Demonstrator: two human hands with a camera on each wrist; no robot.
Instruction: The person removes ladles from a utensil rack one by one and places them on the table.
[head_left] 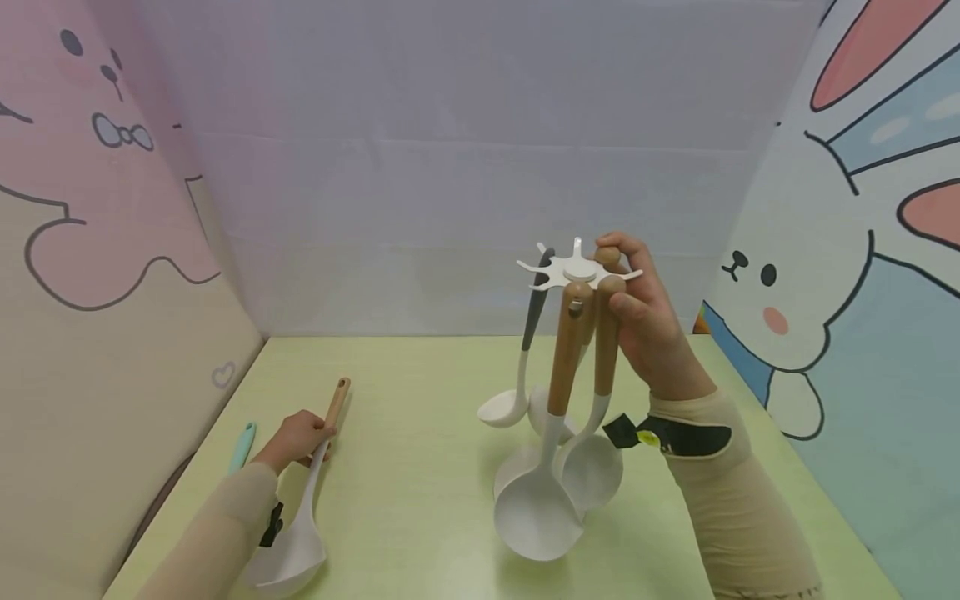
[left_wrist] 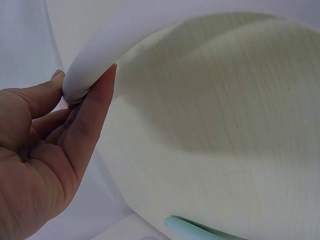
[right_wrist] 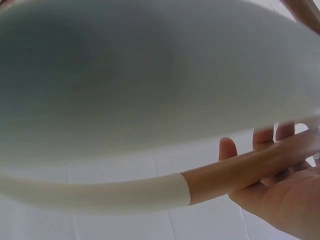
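Observation:
My left hand (head_left: 296, 437) pinches a white turner (head_left: 292, 557) at its neck, just below the wooden handle (head_left: 339, 400). In the left wrist view, thumb and fingers meet around the pale neck (left_wrist: 82, 82). On the right stands a white utensil rack (head_left: 579, 271) with a star-shaped ring of hooks. My right hand (head_left: 656, 337) is at its right side, thumb and fingers around the wooden handle (right_wrist: 240, 175) of a white ladle (head_left: 594, 472). A larger white ladle (head_left: 536, 517) hangs in front, and a grey-handled ladle (head_left: 534, 312) hangs at the left.
A mint-green handle (head_left: 242, 446) lies on the table (head_left: 405, 467) beside my left forearm, which covers part of it. Behind the table hangs a pale cloth (head_left: 450, 208). Cartoon-printed walls stand at both sides. Part of the rack's base is hidden behind the hanging ladles.

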